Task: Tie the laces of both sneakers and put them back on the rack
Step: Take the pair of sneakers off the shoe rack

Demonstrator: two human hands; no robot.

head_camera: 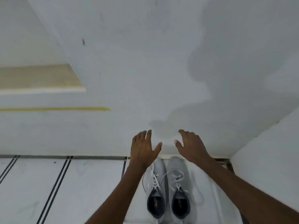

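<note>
well — both hands, left hand (pixel 143 147) and right hand (pixel 191 145), spread empty above the sneakers (pixel 168 188).

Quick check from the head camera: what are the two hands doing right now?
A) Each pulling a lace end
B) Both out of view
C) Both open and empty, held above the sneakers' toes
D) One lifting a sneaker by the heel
C: the left hand and right hand are spread open and empty above the toes of the sneakers.

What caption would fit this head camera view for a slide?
Both open hands, left hand and right hand, hover above two grey sneakers with loose white laces.
</note>
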